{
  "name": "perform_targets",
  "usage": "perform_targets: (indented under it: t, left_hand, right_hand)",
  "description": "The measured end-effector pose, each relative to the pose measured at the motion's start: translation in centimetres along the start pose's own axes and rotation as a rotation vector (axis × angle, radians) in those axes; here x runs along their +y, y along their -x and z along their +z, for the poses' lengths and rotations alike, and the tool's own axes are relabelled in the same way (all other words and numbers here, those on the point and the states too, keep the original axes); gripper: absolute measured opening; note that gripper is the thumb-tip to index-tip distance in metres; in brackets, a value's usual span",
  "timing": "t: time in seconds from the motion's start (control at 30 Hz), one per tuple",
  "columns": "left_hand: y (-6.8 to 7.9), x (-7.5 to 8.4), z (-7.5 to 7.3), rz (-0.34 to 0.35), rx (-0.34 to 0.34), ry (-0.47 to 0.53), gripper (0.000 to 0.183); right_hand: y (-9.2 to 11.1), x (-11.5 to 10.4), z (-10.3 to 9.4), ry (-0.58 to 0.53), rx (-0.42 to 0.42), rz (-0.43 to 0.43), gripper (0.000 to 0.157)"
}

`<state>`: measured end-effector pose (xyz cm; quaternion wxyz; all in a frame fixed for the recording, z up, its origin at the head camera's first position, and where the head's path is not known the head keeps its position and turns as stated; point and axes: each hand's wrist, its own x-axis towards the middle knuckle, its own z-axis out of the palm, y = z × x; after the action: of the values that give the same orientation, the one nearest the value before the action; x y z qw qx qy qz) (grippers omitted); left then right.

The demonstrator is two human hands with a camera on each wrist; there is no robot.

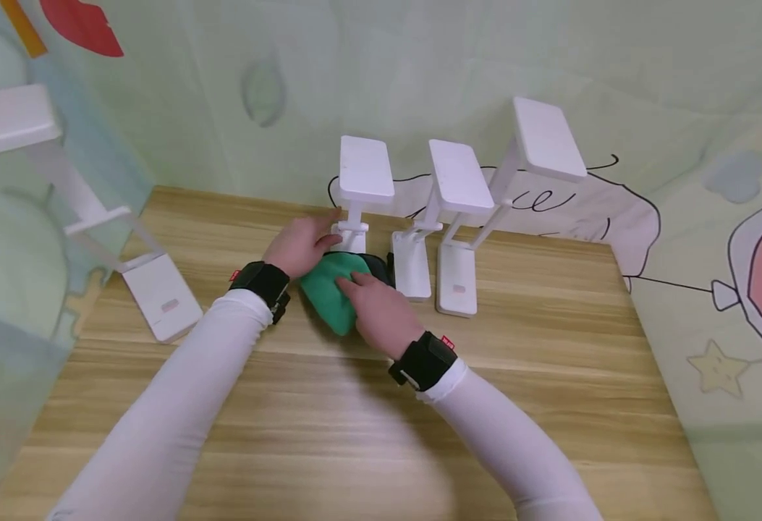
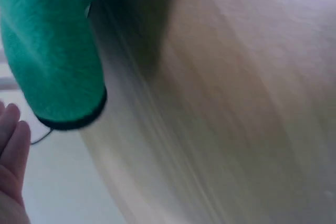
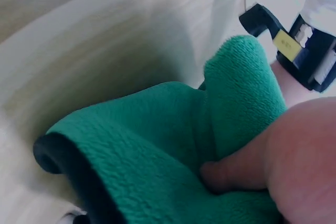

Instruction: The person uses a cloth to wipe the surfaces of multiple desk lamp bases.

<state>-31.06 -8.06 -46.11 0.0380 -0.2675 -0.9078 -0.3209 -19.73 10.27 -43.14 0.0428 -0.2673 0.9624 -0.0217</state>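
Observation:
A green fleece cloth with black edging [image 1: 335, 289] lies folded on the wooden table, in front of a white folding lamp [image 1: 366, 166]. My right hand [image 1: 383, 311] holds the cloth from the right; in the right wrist view its thumb [image 3: 236, 174] presses into a fold of the green fleece [image 3: 157, 129]. At the cloth's far left side is my left hand [image 1: 297, 244], its fingers extended toward the lamp's base. The left wrist view shows those fingers [image 2: 13, 140] straight, beside the cloth's black-trimmed end [image 2: 68, 121]. Part of the cloth is hidden under my right hand.
Two more white folding lamps [image 1: 460, 177] [image 1: 546, 141] stand to the right of the cloth, close to the back edge. Another lamp [image 1: 162, 297] stands at the left, its head leaning out toward the left. A printed curtain [image 1: 192, 108] hangs behind the wooden table [image 1: 550, 405].

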Motion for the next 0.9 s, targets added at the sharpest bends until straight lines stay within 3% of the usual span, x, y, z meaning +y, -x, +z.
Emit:
perform_targets:
  t: [0.13, 0.3, 0.47, 0.6, 0.77, 0.9]
  left_hand:
    - [1.3, -1.1, -1.8, -0.044, 0.016, -0.020, 0.047]
    - [3.7, -3.4, -4.5, -0.138, 0.123, -0.049, 0.038]
    - [7.7, -5.5, -7.2, -0.293, 0.245, -0.080, 0.045]
    - [11.2, -6.7, -9.1, -0.358, 0.345, -0.125, 0.047]
    - [14.7, -7.9, -10.6, -0.310, 0.558, -0.197, 0.039]
    - [16.9, -8.8, -11.1, -0.216, 0.718, -0.298, 0.043]
  right_hand:
    - [-0.2, 0.0, -0.6, -0.010, 0.070, -0.023, 0.052]
    - [-0.6, -0.3, -1.4, -0.016, 0.112, -0.012, 0.055]
    - [-0.8, -1.2, -2.1, -0.047, 0.113, -0.020, 0.056]
    - [-1.1, -2.1, -2.7, -0.053, 0.135, -0.050, 0.057]
    - [-1.5, -2.8, -3.5, -0.041, 0.182, -0.087, 0.059]
    - [-1.8, -3.3, -3.9, -0.026, 0.181, -0.096, 0.060]
